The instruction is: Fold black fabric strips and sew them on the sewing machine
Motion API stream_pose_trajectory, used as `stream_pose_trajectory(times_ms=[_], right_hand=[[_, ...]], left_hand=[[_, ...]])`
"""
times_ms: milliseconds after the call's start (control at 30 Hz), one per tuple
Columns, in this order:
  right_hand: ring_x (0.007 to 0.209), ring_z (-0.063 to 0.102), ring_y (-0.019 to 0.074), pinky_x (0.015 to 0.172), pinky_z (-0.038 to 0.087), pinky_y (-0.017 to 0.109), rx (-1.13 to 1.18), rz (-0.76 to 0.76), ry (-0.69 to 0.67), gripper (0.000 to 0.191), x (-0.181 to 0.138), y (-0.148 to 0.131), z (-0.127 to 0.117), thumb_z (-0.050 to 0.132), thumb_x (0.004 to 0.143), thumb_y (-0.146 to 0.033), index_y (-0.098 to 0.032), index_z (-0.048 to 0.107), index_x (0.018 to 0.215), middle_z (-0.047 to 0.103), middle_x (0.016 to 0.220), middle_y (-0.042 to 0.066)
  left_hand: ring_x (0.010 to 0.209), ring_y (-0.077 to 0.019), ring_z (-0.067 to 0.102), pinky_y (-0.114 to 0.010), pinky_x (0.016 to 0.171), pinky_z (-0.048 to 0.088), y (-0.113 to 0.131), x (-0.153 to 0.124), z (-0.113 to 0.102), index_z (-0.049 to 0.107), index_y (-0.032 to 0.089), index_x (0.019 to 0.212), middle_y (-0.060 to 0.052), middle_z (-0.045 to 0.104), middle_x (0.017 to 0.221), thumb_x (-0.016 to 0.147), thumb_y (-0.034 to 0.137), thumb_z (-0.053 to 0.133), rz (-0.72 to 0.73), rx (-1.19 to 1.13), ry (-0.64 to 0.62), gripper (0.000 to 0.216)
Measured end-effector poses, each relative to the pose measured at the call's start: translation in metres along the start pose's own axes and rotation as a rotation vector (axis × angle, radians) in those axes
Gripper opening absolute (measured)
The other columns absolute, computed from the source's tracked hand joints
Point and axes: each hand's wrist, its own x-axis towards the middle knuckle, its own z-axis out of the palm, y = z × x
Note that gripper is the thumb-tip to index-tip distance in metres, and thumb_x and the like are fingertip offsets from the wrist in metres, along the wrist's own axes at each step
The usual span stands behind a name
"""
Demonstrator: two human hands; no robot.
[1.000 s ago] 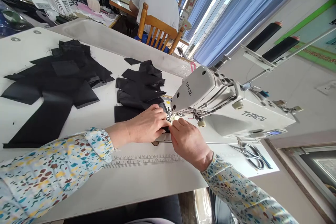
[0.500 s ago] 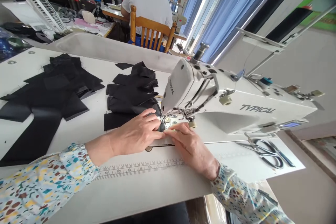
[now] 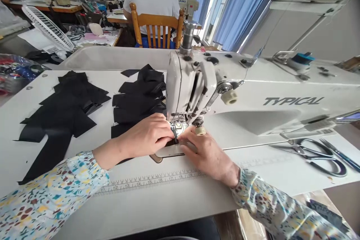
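A white TYPICAL sewing machine (image 3: 253, 93) stands on the white table (image 3: 157, 202). My left hand (image 3: 146, 137) lies closed over a small black fabric piece (image 3: 170, 143) at the presser foot (image 3: 176, 129), fingers pinching its edge. My right hand (image 3: 206, 152) rests just right of the needle plate, its fingers curled and pressed on the same piece. Most of the piece is hidden under both hands.
Two piles of black fabric pieces lie left of the machine, a larger pile (image 3: 64, 108) and a smaller pile (image 3: 137, 95). Scissors (image 3: 317, 153) lie at the right. A ruler strip (image 3: 152, 180) runs along the table front. A person sits on a wooden chair (image 3: 157, 26) behind; a white fan (image 3: 46, 28) sits back left.
The view has swung so the machine now appears level and closer. Both hands stay at the presser foot on the black piece, shifted only slightly.
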Motion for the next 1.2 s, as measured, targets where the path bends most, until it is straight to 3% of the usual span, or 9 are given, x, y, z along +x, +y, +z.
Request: stream_pose_trajectory(times_ms=[67, 167, 367, 533, 867, 1200], right_hand=[[0.091, 0.056, 0.0226, 0.082, 0.049, 0.040, -0.030, 0.045, 0.031, 0.006, 0.005, -0.005, 0.004, 0.063, 0.091, -0.016, -0.019, 0.065, 0.096, 0.062, 0.096, 0.007], [0.084, 0.052, 0.0212, 0.077, 0.047, 0.038, -0.092, 0.078, 0.060, 0.009, 0.008, -0.009, 0.009, 0.066, 0.087, -0.015, -0.020, 0.058, 0.085, 0.059, 0.088, 0.005], [0.084, 0.051, 0.0217, 0.075, 0.046, 0.037, -0.146, 0.115, 0.094, 0.011, 0.002, -0.012, 0.014, 0.066, 0.086, -0.016, -0.021, 0.056, 0.087, 0.058, 0.085, 0.004], [0.088, 0.050, 0.0239, 0.082, 0.048, 0.042, -0.263, 0.083, 0.150, 0.013, 0.002, -0.020, 0.021, 0.067, 0.086, -0.018, -0.022, 0.055, 0.086, 0.059, 0.087, 0.005], [0.086, 0.054, 0.0250, 0.075, 0.048, 0.040, -0.453, 0.130, 0.194, 0.014, 0.006, -0.026, 0.028, 0.063, 0.090, -0.023, -0.023, 0.052, 0.081, 0.058, 0.085, 0.007], [0.084, 0.055, 0.0236, 0.076, 0.048, 0.039, -0.370, 0.162, 0.245, 0.015, 0.005, -0.024, 0.028, 0.057, 0.089, -0.012, -0.024, 0.052, 0.079, 0.059, 0.082, 0.005]], left_hand=[[0.075, -0.0150, 0.063, -0.034, 0.088, 0.048, -0.005, 0.006, 0.003, 0.073, 0.019, 0.092, 0.001, 0.071, 0.078, 0.096, 0.008, 0.058, -0.025, -0.021, -0.001, 0.019], [0.076, -0.0147, 0.065, -0.032, 0.085, 0.045, -0.011, 0.009, 0.010, 0.074, 0.021, 0.097, 0.003, 0.074, 0.080, 0.092, 0.006, 0.063, -0.069, -0.088, -0.010, 0.020], [0.076, -0.0144, 0.062, -0.030, 0.081, 0.043, -0.017, 0.006, 0.018, 0.080, 0.026, 0.097, 0.005, 0.073, 0.075, 0.090, 0.002, 0.065, -0.045, -0.195, 0.037, 0.029], [0.075, -0.0150, 0.061, -0.030, 0.080, 0.044, -0.022, 0.007, 0.022, 0.080, 0.026, 0.091, 0.004, 0.074, 0.074, 0.091, 0.006, 0.067, -0.003, -0.233, 0.072, 0.025], [0.072, -0.0157, 0.064, -0.032, 0.080, 0.043, -0.022, 0.007, 0.035, 0.079, 0.022, 0.086, 0.002, 0.073, 0.071, 0.095, 0.012, 0.067, -0.025, -0.218, 0.124, 0.018], [0.080, -0.0162, 0.068, -0.032, 0.084, 0.045, -0.019, 0.007, 0.032, 0.078, 0.023, 0.089, 0.003, 0.077, 0.081, 0.089, 0.002, 0.065, -0.041, -0.220, 0.144, 0.024]])
